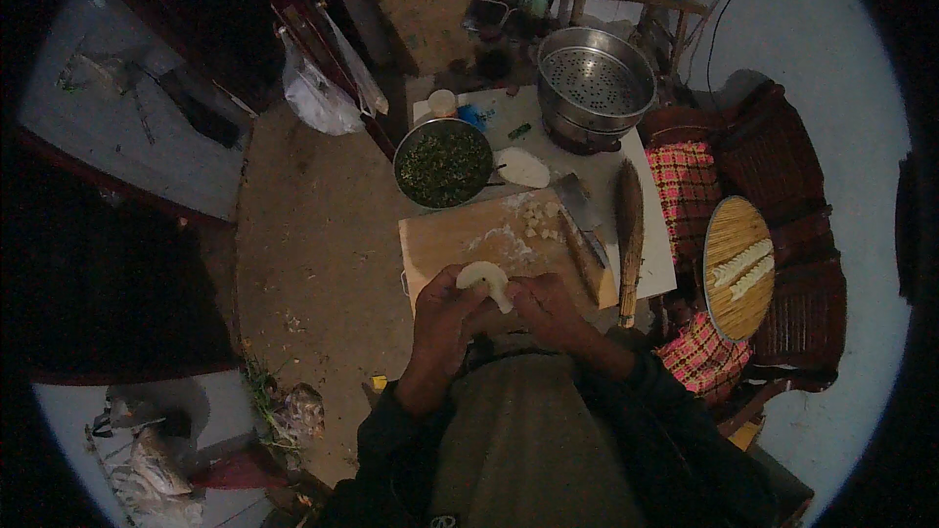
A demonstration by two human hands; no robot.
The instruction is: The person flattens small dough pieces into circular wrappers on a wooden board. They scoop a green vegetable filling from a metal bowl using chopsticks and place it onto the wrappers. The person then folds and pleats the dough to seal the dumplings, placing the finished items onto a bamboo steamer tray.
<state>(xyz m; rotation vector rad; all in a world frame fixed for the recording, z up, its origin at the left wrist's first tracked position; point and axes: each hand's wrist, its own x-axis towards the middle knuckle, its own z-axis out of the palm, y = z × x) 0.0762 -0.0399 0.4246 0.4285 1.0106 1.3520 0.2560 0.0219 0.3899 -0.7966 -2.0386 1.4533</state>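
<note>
My left hand (447,308) and my right hand (546,308) hold a partly folded dough wrapper (486,281) between them, above the near edge of a wooden board (455,235). The wrapper curves, with one end hanging down near my right fingers and a small dark spot on it. Small dough pieces (543,220) and white flour (499,240) lie on the board. Just beyond it stands a round metal bowl of chopped green filling (444,161). A small white mound or dish (522,167), not clear which, is beside the bowl.
A cleaver (576,198) lies near the board's right edge, with a brush or whisk broom (629,235) beyond. A metal steamer pot (598,81) stands at the back. Rows of shaped dumplings (744,271) lie on a round woven tray (722,235) on the right, over a wooden seat (796,293).
</note>
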